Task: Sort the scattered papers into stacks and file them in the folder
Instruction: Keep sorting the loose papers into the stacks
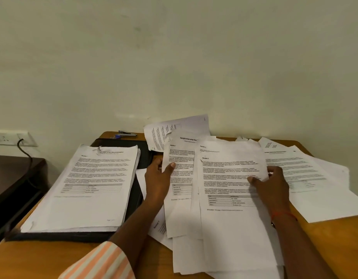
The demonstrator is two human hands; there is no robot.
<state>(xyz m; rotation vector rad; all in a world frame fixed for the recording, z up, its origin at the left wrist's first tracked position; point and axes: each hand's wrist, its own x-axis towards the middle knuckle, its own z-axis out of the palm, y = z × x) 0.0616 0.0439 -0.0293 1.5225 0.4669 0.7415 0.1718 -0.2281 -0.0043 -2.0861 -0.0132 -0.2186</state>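
Observation:
A thick stack of printed papers (87, 190) lies on an open black folder (121, 142) at the left of the wooden desk. My left hand (157, 181) pinches the left edge of a printed sheet (179, 178), thumb on top. My right hand (271, 184) holds the right edge of another printed sheet (230, 178), which overlaps the first. Both sheets are lifted a little over loose papers (194, 256) in the middle. More scattered sheets (315, 184) lie at the right, and one curled sheet (174, 127) leans on the wall.
A stapler (126, 133) sits at the back edge of the desk (335, 242) behind the folder. A dark side table (13, 174) stands to the left, with a black cable (26, 152) running up to a wall socket (5, 137). The wall is close behind.

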